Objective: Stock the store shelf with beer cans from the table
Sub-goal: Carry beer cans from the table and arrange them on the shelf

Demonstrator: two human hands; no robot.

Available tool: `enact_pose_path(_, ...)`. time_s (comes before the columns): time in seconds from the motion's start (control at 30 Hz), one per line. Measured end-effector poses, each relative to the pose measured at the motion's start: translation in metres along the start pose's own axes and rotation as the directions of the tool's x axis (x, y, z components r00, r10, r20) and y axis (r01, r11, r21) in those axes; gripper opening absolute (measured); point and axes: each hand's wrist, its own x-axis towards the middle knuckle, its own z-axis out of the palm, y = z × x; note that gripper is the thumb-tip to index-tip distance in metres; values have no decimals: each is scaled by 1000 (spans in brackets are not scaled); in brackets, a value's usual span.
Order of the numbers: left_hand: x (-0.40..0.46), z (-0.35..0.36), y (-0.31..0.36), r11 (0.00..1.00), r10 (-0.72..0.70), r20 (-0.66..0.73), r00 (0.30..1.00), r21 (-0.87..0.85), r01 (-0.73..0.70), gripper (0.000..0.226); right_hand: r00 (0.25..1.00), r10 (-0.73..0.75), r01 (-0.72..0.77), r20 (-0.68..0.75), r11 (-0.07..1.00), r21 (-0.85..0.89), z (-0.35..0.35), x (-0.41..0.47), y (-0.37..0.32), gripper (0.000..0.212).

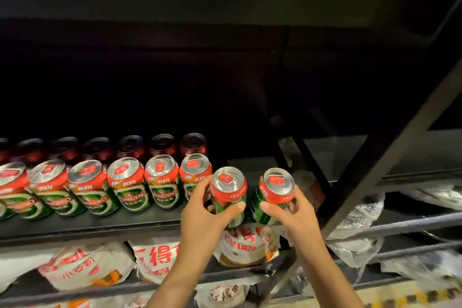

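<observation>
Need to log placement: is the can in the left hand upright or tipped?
Roughly upright. The can in the left hand shows its lid facing up, leaning like the shelved row. Whether its base rests on the shelf, cannot tell.

Bare forearms, apparently sleeveless; hands [200,217] ringless.

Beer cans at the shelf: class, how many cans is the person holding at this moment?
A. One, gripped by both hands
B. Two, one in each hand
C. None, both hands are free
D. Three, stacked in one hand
B: the left hand grips one beer can and the right hand grips another can, at the right end of the front row on the shelf.
</observation>
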Motion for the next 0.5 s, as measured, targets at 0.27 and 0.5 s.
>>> enact_pose_path(0.27, 12, 26, -5, 994, 35, -33, 999, 109, -31, 61, 1000, 19, -18, -18, 999, 26, -7, 36, 19, 56)
enact_pose_path(0.5, 28, 44, -12, 988, 59, -42, 997, 145, -52, 67, 999, -19, 19, -37, 1000, 3, -11, 52, 29, 64)
